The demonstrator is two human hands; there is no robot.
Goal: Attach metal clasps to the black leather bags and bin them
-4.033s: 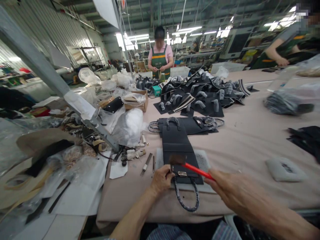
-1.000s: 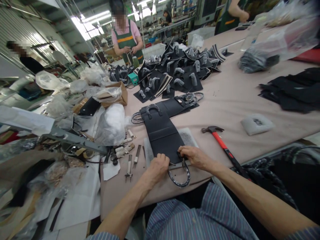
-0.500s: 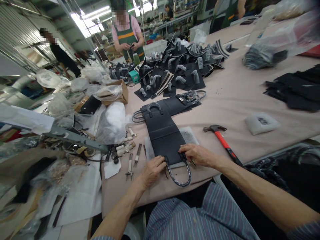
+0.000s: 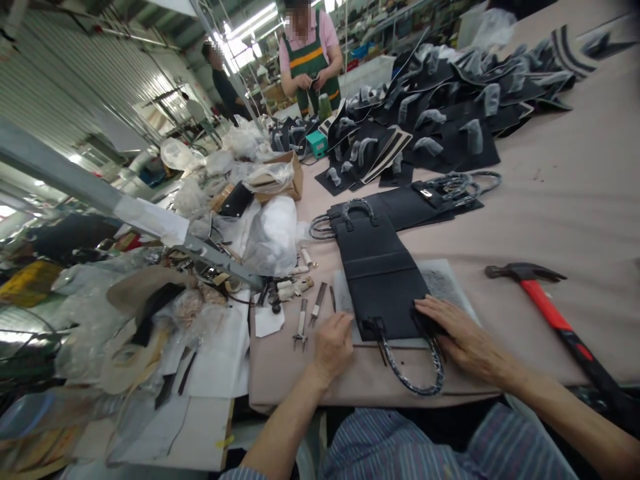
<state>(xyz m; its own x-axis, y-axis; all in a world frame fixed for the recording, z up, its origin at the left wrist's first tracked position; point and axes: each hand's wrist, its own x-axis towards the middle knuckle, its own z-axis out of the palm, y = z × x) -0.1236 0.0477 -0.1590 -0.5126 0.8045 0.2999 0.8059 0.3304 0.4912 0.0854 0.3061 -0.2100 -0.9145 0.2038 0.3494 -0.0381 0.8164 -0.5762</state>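
A black leather bag panel [image 4: 380, 267] lies lengthwise before me, with a wrapped loop handle [image 4: 413, 387] at its near end and another handle [image 4: 357, 202] at the far end. My right hand [image 4: 463, 337] rests with its fingers stretched over the panel's near right corner, covering the right handle tab. Left of the panel and apart from it, my left hand [image 4: 334, 350] is curled; whatever its fingers hold, if anything, is hidden. Beneath the panel is a pale slab [image 4: 450, 287]. Pronged punches [image 4: 301, 327] lie beside my left hand.
A red-handled claw hammer [image 4: 545, 307] lies to the right. Behind the panel are more black bag pieces [image 4: 400, 207] and a heap of parts with wrapped handles [image 4: 440, 127]. A cardboard box [image 4: 295, 177] and plastic bags [image 4: 273, 233] crowd the left. A co-worker [image 4: 313, 60] stands across the table.
My left hand has left the left handle tab and curled beside the panel. The right hand's fingers now lie flatter on the corner. The view has turned left, shifting everything rightward.
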